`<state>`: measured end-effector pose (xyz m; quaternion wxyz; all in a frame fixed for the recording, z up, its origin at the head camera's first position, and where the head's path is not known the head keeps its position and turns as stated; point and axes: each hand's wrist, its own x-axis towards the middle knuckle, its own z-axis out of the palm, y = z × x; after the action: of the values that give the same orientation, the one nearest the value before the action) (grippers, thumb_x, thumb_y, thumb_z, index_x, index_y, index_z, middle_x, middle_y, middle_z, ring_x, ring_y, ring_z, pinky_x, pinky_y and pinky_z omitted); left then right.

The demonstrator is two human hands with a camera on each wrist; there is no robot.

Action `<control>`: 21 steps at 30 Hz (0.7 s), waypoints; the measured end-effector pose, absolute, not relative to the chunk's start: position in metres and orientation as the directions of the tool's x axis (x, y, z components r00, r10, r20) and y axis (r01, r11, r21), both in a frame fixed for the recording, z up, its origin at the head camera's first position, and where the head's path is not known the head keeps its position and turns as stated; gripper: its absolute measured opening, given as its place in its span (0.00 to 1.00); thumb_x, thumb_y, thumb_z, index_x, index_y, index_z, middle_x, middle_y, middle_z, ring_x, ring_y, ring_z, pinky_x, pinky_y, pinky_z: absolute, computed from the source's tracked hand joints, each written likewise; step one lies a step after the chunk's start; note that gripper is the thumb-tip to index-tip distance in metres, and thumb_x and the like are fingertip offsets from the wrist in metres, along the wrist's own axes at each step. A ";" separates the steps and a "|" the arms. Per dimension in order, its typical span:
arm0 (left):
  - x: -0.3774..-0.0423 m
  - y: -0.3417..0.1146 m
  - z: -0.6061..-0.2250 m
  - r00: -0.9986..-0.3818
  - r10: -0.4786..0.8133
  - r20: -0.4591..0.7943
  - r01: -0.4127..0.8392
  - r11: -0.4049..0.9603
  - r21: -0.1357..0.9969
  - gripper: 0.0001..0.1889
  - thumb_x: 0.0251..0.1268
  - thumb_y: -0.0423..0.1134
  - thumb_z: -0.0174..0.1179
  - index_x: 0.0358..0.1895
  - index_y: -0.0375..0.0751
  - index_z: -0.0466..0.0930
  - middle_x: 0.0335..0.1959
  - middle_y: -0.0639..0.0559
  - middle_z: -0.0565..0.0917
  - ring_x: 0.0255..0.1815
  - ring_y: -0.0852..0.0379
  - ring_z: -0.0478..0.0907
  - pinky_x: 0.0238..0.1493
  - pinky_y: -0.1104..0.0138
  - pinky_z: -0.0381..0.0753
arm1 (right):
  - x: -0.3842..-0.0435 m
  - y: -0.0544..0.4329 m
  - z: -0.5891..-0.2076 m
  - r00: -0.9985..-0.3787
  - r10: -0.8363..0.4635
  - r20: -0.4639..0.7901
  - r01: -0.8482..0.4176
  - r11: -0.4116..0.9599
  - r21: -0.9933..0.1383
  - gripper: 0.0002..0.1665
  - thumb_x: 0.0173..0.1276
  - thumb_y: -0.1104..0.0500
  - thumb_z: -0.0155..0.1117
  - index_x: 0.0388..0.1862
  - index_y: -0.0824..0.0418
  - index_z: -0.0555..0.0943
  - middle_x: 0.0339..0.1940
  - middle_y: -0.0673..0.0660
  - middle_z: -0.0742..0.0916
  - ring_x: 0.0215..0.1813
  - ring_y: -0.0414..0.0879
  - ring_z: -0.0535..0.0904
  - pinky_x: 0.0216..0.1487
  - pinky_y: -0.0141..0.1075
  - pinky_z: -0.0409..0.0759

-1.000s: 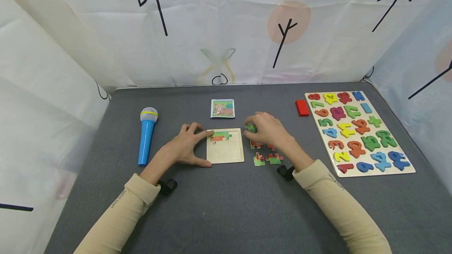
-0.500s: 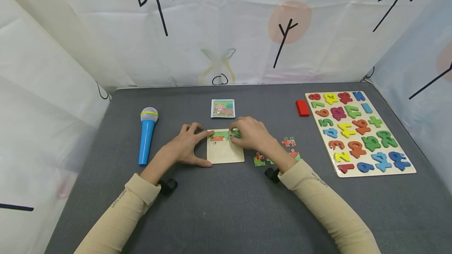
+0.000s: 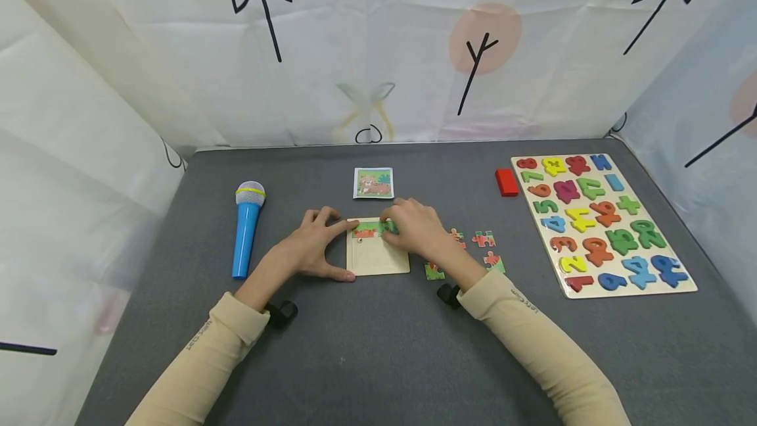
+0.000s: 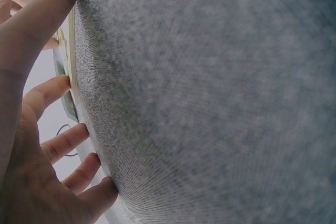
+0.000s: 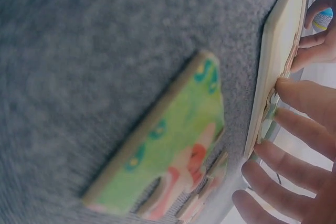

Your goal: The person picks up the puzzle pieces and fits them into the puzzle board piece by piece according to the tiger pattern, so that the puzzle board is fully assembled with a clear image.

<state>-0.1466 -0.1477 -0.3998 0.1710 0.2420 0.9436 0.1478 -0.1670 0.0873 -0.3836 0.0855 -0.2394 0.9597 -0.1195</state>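
Observation:
A square wooden puzzle tray [image 3: 378, 258] lies on the grey table in the middle. My left hand [image 3: 316, 245] spreads along its left side, index fingertip at the top-left corner and thumb by the bottom-left one. Joined green and red puzzle pieces [image 3: 363, 232] lie along the tray's upper left. At the upper right corner, the thumb and index of my right hand [image 3: 416, 225] pinch a green puzzle piece [image 3: 389, 224], partly hidden by the fingers. Several loose pieces [image 3: 483, 238] lie right of the tray; one green and red piece [image 5: 168, 150] shows large in the right wrist view.
A small picture card [image 3: 374, 183] of the puzzle lies behind the tray. On the left is a blue toy microphone [image 3: 245, 235]. A red block [image 3: 506, 182] sits beside a large number board [image 3: 597, 225] on the right. A patterned white cloth [image 3: 367, 51] hangs behind.
My right hand has carried the green piece left from the loose pieces to the tray's upper right corner. Over the last half second it shifted only slightly. The left hand stays put.

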 end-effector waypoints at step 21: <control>-0.148 -0.149 -0.403 -0.826 0.506 -0.249 0.411 0.842 0.351 0.54 0.48 0.67 0.75 0.79 0.55 0.63 0.74 0.38 0.62 0.75 0.32 0.56 0.65 0.37 0.74 | -0.168 0.089 -0.383 -0.877 -0.466 -0.116 -0.413 0.855 -0.313 0.13 0.69 0.57 0.72 0.52 0.55 0.90 0.51 0.56 0.89 0.49 0.52 0.85 0.37 0.47 0.84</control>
<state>-0.1476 -0.1485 -0.4027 0.1682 0.2426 0.9448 0.1423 -0.1678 0.0886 -0.3827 0.0941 -0.2294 0.9585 -0.1410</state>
